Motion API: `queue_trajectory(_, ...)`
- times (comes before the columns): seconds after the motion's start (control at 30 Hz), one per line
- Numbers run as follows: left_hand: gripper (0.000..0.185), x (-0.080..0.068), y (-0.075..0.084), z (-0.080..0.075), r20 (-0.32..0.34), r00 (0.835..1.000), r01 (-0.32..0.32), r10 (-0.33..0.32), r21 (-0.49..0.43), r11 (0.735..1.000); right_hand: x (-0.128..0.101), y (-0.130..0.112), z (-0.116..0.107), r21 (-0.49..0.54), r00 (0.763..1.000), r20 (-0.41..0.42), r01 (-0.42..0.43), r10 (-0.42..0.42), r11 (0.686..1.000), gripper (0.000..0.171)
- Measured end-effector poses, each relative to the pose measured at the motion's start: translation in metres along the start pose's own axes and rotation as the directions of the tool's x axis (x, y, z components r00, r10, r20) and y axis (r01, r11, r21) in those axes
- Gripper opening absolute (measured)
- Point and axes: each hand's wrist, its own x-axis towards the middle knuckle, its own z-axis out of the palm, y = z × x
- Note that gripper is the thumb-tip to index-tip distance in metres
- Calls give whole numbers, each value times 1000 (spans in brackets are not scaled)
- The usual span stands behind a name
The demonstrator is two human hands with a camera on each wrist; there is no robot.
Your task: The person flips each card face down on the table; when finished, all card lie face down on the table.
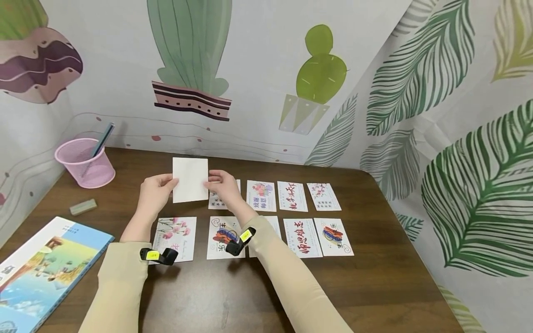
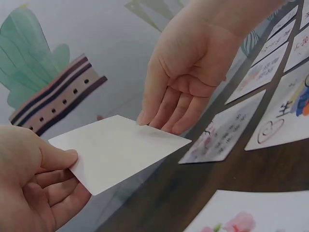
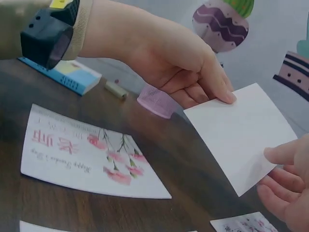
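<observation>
Between both hands a white card is held up above the table, its blank side toward me. My left hand pinches the left edge, thumb on the blank face and fingers behind. At the opposite edge my right hand pinches it the same way, as the right wrist view shows with the thumb on the card. Below the left hand lies a card with pink flowers. A card with grey lettering lies partly hidden under the right hand.
Two rows of printed cards lie on the brown table, among them a flower bouquet card and a red-lettered card. At left are a pink mesh pen holder, an eraser-like block and a blue-covered book. A patterned curtain hangs behind.
</observation>
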Motion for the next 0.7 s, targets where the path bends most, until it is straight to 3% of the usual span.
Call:
queue_trajectory(0.33,49,5,-26,2,-2,997,82,-82,1,997,8,8,14,-9,994,9,-109,109,994,29)
queue_trajectory(0.7,71,12,-42,10,73,995,55,-68,168,984,12,7,27,-94,989,-73,-137,130,986,22)
